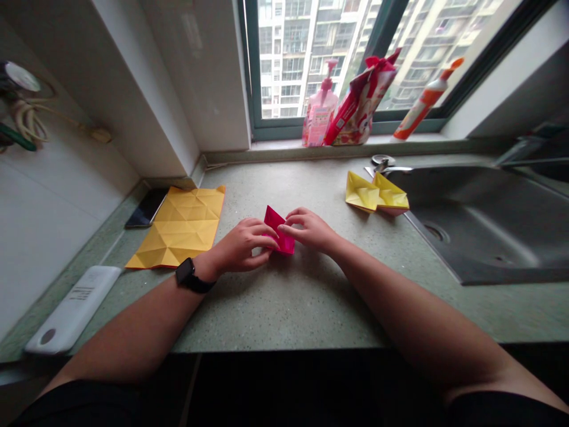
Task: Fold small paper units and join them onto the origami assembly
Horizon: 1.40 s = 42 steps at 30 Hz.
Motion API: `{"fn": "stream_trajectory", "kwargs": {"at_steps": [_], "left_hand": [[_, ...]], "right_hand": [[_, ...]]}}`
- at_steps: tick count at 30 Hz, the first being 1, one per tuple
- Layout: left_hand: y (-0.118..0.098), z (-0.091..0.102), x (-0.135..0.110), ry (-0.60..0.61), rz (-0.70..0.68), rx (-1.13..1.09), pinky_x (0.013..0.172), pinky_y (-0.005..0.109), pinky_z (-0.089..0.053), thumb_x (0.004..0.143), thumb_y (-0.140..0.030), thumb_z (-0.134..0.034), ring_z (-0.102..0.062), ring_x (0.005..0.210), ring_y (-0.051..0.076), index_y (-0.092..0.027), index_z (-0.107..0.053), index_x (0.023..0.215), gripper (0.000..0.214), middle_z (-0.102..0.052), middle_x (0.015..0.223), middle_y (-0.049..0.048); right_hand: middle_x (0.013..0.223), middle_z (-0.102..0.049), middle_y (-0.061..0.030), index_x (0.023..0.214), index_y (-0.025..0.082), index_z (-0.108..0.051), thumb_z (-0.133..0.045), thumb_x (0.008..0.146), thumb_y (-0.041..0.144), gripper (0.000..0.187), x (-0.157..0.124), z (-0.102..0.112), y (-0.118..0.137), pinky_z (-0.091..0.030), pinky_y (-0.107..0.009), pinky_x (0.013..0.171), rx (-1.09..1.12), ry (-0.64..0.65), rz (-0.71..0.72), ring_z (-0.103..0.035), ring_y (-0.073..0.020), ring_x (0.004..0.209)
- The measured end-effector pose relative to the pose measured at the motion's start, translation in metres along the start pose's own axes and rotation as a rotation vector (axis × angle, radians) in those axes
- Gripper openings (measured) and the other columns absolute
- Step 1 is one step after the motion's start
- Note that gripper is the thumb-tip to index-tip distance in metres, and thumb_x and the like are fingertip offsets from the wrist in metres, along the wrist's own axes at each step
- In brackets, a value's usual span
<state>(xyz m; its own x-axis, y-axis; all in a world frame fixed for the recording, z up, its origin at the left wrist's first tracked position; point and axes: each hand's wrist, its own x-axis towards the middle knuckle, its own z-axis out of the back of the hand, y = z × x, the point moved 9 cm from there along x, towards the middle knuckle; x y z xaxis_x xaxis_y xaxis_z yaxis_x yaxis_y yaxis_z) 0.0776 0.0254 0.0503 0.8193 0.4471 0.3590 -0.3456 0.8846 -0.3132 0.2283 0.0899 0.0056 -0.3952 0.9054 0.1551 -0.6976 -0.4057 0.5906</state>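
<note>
A small folded pink paper (285,242) with a raised pointed corner stands on the counter in front of me. My left hand (249,242) holds its left side, the fingers curled over the edge. At the other side, my right hand (310,228) pinches the paper's upper right part between thumb and fingers. Both hands are closed on it, and the fingertips hide some of its folds. A creased yellow-orange sheet (189,222) lies to the left, beyond my watch wrist. Over to the right sits a yellow folded paper piece (377,193) with two open pockets, near the sink.
A steel sink (498,219) takes up the right side. A dark phone (146,209) and a white power bank (73,308) lie on the left. On the sill stand a pink pump bottle (320,112), a red bag (362,107) and an orange-and-white bottle (422,107).
</note>
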Motion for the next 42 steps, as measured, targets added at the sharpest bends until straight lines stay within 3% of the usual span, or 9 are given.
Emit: {"fn": "stream_trajectory", "kwargs": {"at_steps": [4,16,18,21,23,25,31,36,42], "left_hand": [[0.001,0.001,0.001,-0.028,-0.007,-0.007,0.106,0.045,-0.053,0.102,-0.027,-0.067,-0.072,0.109,0.023,-0.027,-0.078,0.105,0.012,-0.081,0.117,0.0048],[0.009,0.000,0.000,-0.089,-0.020,0.048,0.100,0.042,-0.055,0.106,-0.027,-0.063,-0.073,0.098,0.020,-0.025,-0.074,0.100,0.013,-0.081,0.107,0.0031],[0.005,0.006,-0.001,-0.149,-0.033,0.056,0.101,0.042,-0.055,0.106,-0.028,-0.065,-0.073,0.103,0.021,-0.025,-0.073,0.105,0.009,-0.080,0.111,0.0035],[0.002,0.027,-0.005,-0.353,0.006,0.137,0.108,0.047,-0.054,0.104,-0.031,-0.068,-0.068,0.120,0.026,-0.026,-0.069,0.122,0.019,-0.074,0.129,0.0075],[0.003,0.041,-0.012,-0.503,0.057,0.214,0.112,0.052,-0.051,0.104,-0.029,-0.066,-0.064,0.128,0.029,-0.026,-0.065,0.131,0.028,-0.067,0.138,0.0103],[0.004,0.047,-0.017,-0.573,0.083,0.263,0.113,0.054,-0.050,0.104,-0.026,-0.063,-0.063,0.128,0.030,-0.025,-0.061,0.135,0.031,-0.065,0.140,0.0110],[0.009,0.038,0.000,-0.481,0.083,0.259,0.107,0.050,-0.056,0.104,-0.026,-0.064,-0.068,0.117,0.028,-0.024,-0.064,0.127,0.022,-0.070,0.126,0.0094],[-0.004,0.016,0.054,-0.336,0.002,0.214,0.102,0.049,-0.060,0.104,-0.033,-0.070,-0.070,0.113,0.028,-0.024,-0.065,0.129,0.027,-0.073,0.123,0.0095],[-0.016,-0.037,0.155,-0.273,-0.022,0.131,0.105,0.049,-0.060,0.095,-0.031,-0.084,-0.069,0.120,0.029,-0.023,-0.064,0.133,0.044,-0.071,0.133,0.0113]], "right_hand": [[0.119,-0.075,-0.0090,0.089,0.029,-0.084,-0.072,0.101,0.050,0.027,-0.002,0.000,0.004,-0.056,-0.044,0.110,-0.004,-0.001,0.011,-0.071,-0.0268,0.116],[0.126,-0.074,-0.0097,0.091,0.026,-0.084,-0.078,0.096,0.036,0.012,-0.004,0.002,0.009,-0.055,-0.043,0.111,0.025,0.003,0.068,-0.071,-0.0254,0.117],[0.124,-0.075,-0.0099,0.087,0.025,-0.083,-0.076,0.096,0.033,0.013,-0.003,0.006,0.009,-0.054,-0.043,0.110,0.024,-0.030,0.052,-0.071,-0.0251,0.116],[0.117,-0.076,-0.0090,0.083,0.025,-0.081,-0.074,0.096,0.030,0.015,-0.001,0.020,0.009,-0.053,-0.043,0.109,0.025,-0.110,0.030,-0.071,-0.0252,0.113],[0.112,-0.077,-0.0089,0.082,0.024,-0.080,-0.075,0.095,0.030,0.015,0.000,0.037,0.007,-0.054,-0.043,0.106,0.032,-0.185,-0.002,-0.071,-0.0256,0.111],[0.110,-0.077,-0.0101,0.081,0.023,-0.080,-0.074,0.094,0.031,0.016,-0.001,0.061,0.001,-0.054,-0.041,0.102,0.044,-0.271,-0.055,-0.071,-0.0256,0.107],[0.086,-0.077,-0.0094,0.078,0.020,-0.079,-0.069,0.092,0.040,0.027,-0.022,0.171,-0.033,-0.053,-0.039,0.086,-0.065,-0.532,-0.219,-0.072,-0.0274,0.093],[0.075,-0.075,-0.0082,0.086,0.017,-0.081,-0.071,0.089,0.044,0.029,-0.053,0.251,-0.074,-0.050,-0.036,0.071,-0.093,-0.715,-0.415,-0.071,-0.0260,0.078],[0.073,-0.075,-0.0090,0.085,0.017,-0.080,-0.076,0.086,0.046,0.029,-0.059,0.280,-0.097,-0.053,-0.037,0.074,-0.164,-0.754,-0.549,-0.072,-0.0282,0.079]]}}
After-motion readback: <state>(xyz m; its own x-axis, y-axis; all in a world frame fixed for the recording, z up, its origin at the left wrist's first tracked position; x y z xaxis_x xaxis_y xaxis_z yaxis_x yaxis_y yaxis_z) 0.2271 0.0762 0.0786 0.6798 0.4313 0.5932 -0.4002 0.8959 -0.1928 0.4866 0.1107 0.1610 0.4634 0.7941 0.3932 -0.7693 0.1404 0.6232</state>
